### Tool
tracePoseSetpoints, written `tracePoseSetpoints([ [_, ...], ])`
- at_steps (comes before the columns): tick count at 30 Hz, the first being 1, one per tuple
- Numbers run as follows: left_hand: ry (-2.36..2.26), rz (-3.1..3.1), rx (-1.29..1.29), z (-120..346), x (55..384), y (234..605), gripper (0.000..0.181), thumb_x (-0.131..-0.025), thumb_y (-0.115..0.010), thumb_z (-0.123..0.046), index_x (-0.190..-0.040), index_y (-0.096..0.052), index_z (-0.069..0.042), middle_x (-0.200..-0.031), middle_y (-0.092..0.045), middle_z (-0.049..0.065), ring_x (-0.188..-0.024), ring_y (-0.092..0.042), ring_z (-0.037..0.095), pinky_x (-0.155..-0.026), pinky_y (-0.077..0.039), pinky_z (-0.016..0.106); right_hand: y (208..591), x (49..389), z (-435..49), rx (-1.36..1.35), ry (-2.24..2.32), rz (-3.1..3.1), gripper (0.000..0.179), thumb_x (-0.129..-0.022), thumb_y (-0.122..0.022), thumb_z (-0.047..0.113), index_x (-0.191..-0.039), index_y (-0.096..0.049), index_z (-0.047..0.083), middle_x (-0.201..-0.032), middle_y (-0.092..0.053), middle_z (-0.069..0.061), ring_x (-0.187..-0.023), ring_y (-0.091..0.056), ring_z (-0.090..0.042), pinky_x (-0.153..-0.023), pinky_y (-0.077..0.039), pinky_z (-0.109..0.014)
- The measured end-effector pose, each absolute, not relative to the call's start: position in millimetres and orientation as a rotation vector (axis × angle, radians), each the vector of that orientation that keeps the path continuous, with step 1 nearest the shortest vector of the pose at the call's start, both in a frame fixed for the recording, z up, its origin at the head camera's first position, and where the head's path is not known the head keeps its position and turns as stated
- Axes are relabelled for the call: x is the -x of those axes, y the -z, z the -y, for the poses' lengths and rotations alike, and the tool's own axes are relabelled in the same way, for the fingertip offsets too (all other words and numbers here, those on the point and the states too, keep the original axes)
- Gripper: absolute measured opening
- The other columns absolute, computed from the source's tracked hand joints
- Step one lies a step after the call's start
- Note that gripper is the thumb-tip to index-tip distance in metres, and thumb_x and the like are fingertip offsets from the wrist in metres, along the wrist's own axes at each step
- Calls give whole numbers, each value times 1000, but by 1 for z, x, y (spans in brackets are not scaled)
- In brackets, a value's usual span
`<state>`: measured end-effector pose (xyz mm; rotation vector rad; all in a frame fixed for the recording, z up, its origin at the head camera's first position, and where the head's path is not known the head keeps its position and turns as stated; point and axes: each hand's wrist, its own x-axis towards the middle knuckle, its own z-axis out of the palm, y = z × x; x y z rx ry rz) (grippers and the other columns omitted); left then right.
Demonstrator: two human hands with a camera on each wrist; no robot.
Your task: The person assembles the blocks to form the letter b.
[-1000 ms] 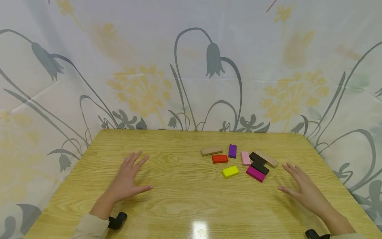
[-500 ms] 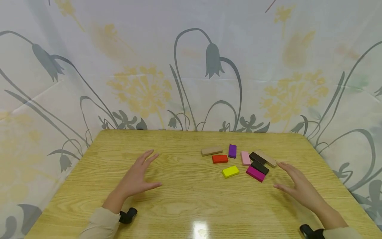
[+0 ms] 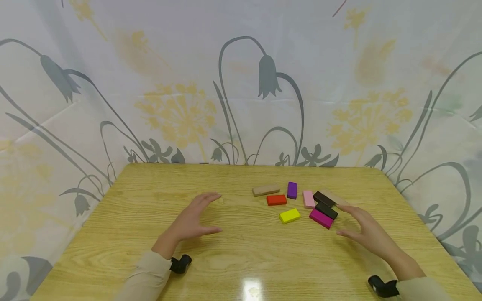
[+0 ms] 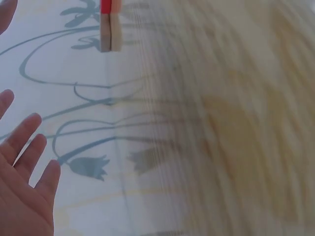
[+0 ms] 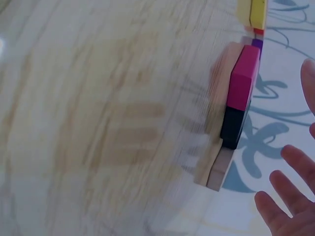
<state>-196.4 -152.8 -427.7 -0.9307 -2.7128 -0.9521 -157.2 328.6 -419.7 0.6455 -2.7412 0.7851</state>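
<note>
My left hand [image 3: 192,217] hovers over the table left of the blocks, fingers spread and thumb apart, holding nothing. My right hand [image 3: 367,232] is at the right end of the block group, also with nothing in it; its fingertips overlap the tan block [image 3: 333,195] in the head view, and contact cannot be told. Beside that block lie a dark block [image 3: 324,198], a black block [image 3: 326,210] and a magenta block [image 3: 321,218], close together. Further left are pink [image 3: 308,199], purple [image 3: 292,190], yellow [image 3: 290,216] and red [image 3: 276,200] blocks and another tan block [image 3: 265,190].
The wooden table [image 3: 241,255] has a glossy light reflection near its front. A flower-patterned cloth [image 3: 180,62] rises behind the table and along both sides. Each wrist carries a black camera mount, such as the left one [image 3: 181,264].
My left hand has moved right, toward the middle of the table. The right hand has shifted slightly left, closer to the blocks. The blocks keep their places.
</note>
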Motion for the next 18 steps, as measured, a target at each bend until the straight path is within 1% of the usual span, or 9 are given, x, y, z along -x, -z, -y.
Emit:
tracePoseSetpoints([
  [5, 981, 2686, 1009, 138, 204, 431, 80, -71, -80, -41, -139, -43, -20, -139, -40, 4, -128, -36, 26, -98, -36, 50, 419, 159, -325, -628, -818, 2776, 61, -77, -77, 20, -127, -51, -2, -125, -51, -23, -113, -43, -47, -85, -37, -63],
  [11, 1007, 2651, 1129, 117, 211, 433, 74, -71, -81, -37, -134, -49, -13, -133, -46, 5, -123, -41, 25, -98, -38, 47, 422, 162, -322, -630, -836, 2782, 60, -75, -77, 19, -126, -53, -2, -124, -51, -24, -115, -41, -50, -87, -36, -64],
  [14, 1023, 2653, 1173, 106, 216, 434, 72, -71, -81, -35, -132, -51, -11, -132, -47, 4, -123, -41, 23, -99, -37, 44, 424, 164, -320, -646, -840, 2777, 60, -75, -77, 18, -127, -53, -1, -125, -51, -24, -114, -44, -47, -86, -38, -62],
  [18, 1067, 2671, 1223, 91, 219, 434, 70, -73, -80, -31, -132, -50, -11, -134, -45, 5, -125, -38, 23, -100, -36, 44, 425, 166, -316, -680, -818, 2755, 59, -74, -78, 15, -126, -54, -2, -123, -55, -19, -108, -52, -39, -84, -45, -54],
])
